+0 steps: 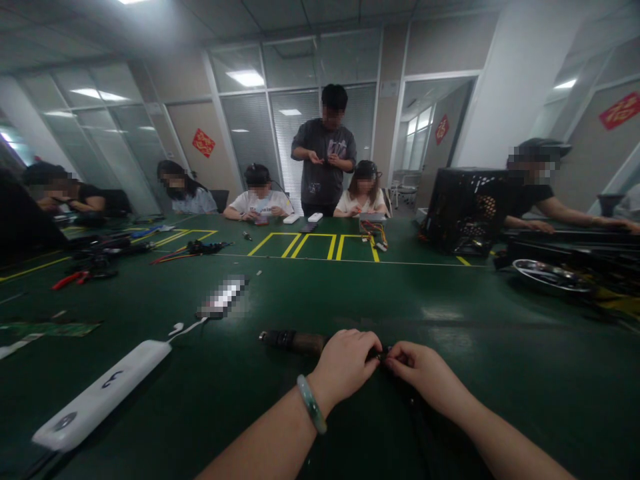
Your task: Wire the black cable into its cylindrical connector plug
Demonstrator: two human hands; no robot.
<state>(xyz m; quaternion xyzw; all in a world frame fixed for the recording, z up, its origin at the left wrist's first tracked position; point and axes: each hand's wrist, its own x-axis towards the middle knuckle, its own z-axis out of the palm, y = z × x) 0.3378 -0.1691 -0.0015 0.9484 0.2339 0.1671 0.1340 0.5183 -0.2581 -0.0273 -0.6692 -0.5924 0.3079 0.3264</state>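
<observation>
My left hand (346, 363), with a green bangle on its wrist, is curled shut over the right end of a dark cylindrical tool (295, 341) that lies on the green table (350, 293). My right hand (417, 370) meets it from the right, fingers pinched on a small dark part at the tool's tip. Black cables (425, 427) trail from there toward me between my forearms. What the pinched part is cannot be made out.
A white oblong device (100, 395) with a cable lies at the near left, a blurred object (223, 298) beyond it. Pliers and wires lie at the far left. A black computer case (467, 210) and metal parts stand at the right. Several people sit or stand around the table.
</observation>
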